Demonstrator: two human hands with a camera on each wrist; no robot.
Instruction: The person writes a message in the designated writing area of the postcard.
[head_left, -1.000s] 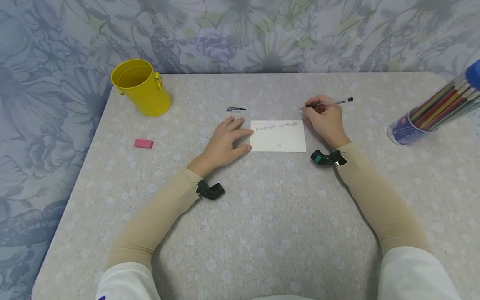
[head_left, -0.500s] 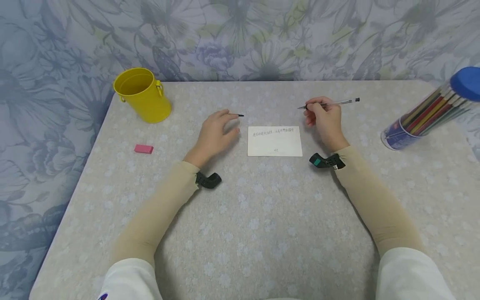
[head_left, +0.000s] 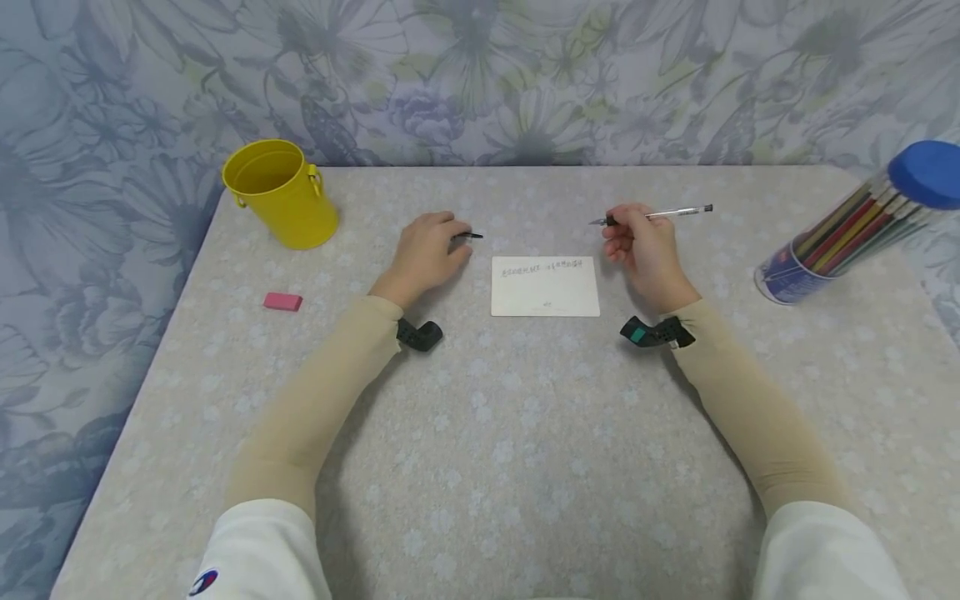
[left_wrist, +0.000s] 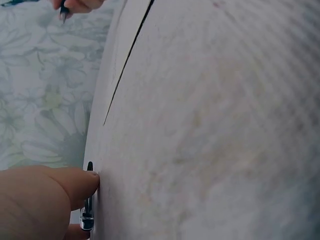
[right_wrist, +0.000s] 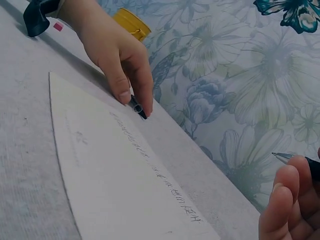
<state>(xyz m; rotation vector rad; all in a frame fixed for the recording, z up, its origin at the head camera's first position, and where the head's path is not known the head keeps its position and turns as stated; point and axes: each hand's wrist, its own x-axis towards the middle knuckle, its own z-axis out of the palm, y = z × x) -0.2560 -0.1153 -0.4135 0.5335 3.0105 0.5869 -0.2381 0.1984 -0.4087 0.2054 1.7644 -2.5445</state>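
Note:
My left hand [head_left: 426, 257] is at the back of the table, left of a white card. Its thumb and fingers pinch a pen cap [head_left: 471, 236], clear with a black clip. The right wrist view shows the cap [right_wrist: 137, 106] between thumb and forefinger, low over the table. My right hand [head_left: 651, 260] holds an uncapped pen [head_left: 684, 212], clear-barrelled, its metal tip pointing left and off the table. Between the hands lies the card [head_left: 545, 293], with a handwritten line along its top and a small mark lower down. Neither hand touches it.
A yellow bucket [head_left: 288, 204] stands at the back left, with a pink eraser [head_left: 282, 302] in front of it. On the right is a blue-labelled tub [head_left: 795, 273] of coloured pencils with a blue lid [head_left: 926, 173]. Patterned wallpaper borders the table.
My left hand has left the card's edge, moved back and left, and taken hold of the pen cap. My right hand keeps the pen and has shifted only slightly.

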